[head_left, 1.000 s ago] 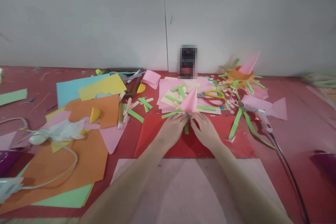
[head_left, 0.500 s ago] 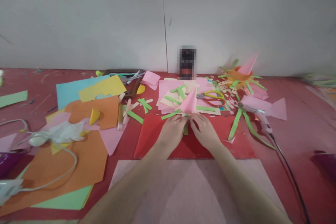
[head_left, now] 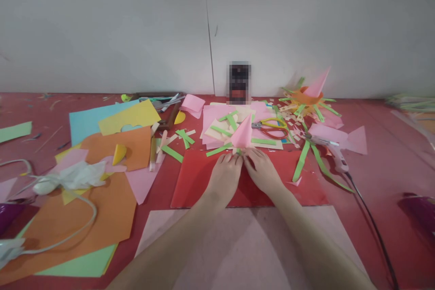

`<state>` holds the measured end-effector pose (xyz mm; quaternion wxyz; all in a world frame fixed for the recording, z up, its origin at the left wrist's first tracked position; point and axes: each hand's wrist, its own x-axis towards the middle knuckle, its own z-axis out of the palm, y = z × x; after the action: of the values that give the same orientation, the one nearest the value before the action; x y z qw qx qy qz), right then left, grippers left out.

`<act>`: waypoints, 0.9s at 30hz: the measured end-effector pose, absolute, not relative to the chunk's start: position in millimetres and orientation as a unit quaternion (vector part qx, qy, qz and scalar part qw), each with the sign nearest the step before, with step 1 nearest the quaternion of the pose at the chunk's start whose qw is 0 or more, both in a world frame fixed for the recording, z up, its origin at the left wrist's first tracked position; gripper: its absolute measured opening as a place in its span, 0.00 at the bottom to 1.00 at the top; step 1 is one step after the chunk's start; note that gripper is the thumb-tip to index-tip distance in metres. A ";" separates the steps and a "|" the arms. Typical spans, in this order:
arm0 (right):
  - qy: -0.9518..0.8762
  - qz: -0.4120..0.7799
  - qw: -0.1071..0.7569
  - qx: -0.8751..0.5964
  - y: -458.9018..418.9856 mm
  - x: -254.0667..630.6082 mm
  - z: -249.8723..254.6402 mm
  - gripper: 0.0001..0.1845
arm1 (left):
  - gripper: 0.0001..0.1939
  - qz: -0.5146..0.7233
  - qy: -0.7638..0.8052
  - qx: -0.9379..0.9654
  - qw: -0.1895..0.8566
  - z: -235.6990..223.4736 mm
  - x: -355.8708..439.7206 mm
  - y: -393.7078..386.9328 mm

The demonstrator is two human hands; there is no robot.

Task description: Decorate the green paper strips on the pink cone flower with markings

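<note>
A pink paper cone [head_left: 242, 132] with several green paper strips spreading from its base stands in front of me, over the back edge of a red board [head_left: 193, 181]. My left hand [head_left: 224, 174] is closed, its fingertips on the front green strip [head_left: 239, 151] just below the cone. From the other side, my right hand [head_left: 262, 167] pinches close by, fingers together and almost touching the left ones. Most of that strip is hidden under my fingers. Yellow-and-red-handled scissors [head_left: 274, 127] lie behind the right hand.
A glue gun [head_left: 335, 152] with a black cord lies at right, near loose green strips. Behind it stands a similar pink cone [head_left: 317, 84] with an orange base. Orange sheets [head_left: 102, 208], a white cable [head_left: 68, 244] and a brown tray [head_left: 171, 118] are at left.
My left hand has shifted inward and now covers the lower part of the front green strip, which hung visible between my hands before. The view has moved slightly.
</note>
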<state>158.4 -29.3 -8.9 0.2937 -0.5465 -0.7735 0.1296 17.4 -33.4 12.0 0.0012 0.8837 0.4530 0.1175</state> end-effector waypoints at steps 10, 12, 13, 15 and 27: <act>-0.775 0.129 0.297 -0.543 -29.3 158.8 -8.2 0.12 | 0.13 0.122 0.452 0.883 0.012 14.3 16.9 -34.6; -0.774 0.128 0.300 -0.542 -29.4 158.5 -8.3 0.13 | 0.13 0.125 0.452 0.883 0.020 15.5 16.1 -33.5; -0.773 0.127 0.302 -0.543 -29.3 158.4 -8.4 0.13 | 0.12 0.128 0.451 0.883 0.025 16.0 15.2 -32.3; -0.771 0.125 0.303 -0.545 -29.0 158.2 -8.5 0.13 | 0.11 0.134 0.447 0.883 0.040 16.5 12.7 -28.7; -0.740 0.162 0.366 -0.540 -31.1 161.2 -8.7 0.09 | 0.16 0.207 0.463 0.858 0.087 8.1 -0.1 -15.4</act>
<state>161.2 -31.1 -8.7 0.3664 -0.5401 -0.7401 0.1621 -0.1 -15.4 8.1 0.0869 0.8576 0.4627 0.2070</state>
